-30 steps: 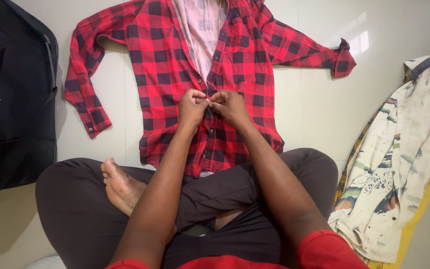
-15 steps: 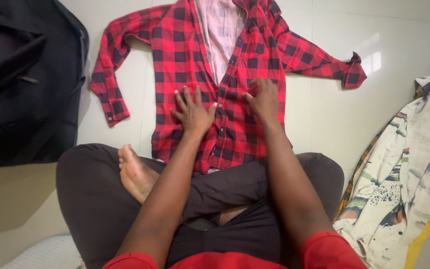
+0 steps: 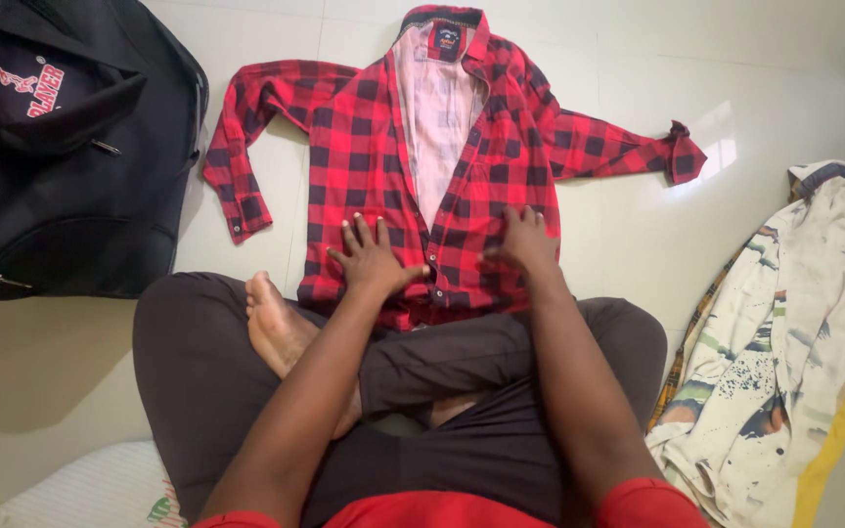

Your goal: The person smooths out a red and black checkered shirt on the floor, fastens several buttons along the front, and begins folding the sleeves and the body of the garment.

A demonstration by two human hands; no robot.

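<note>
A red and black checked shirt [image 3: 364, 147] lies flat on the pale floor, sleeves spread, its upper front open and showing the pale lining, its lower front closed. My left hand [image 3: 374, 259] rests flat on the lower left front, fingers spread. Just to its right, my right hand [image 3: 525, 240] presses flat on the lower right front. Neither hand holds anything. I sit cross-legged in dark trousers, with a bare foot [image 3: 276, 328] showing and the shirt's hem at my knees.
A black bag [image 3: 61, 166] with zips lies on the floor at the left. A heap of pale printed clothes [image 3: 794, 342] over a yellow cloth lies at the right. A white striped cloth [image 3: 90, 494] shows at the bottom left.
My hands were pinching the shirt's front together at a button; they let go, spread flat on either side and slid down toward the hem. The view tilted, showing the collar.
</note>
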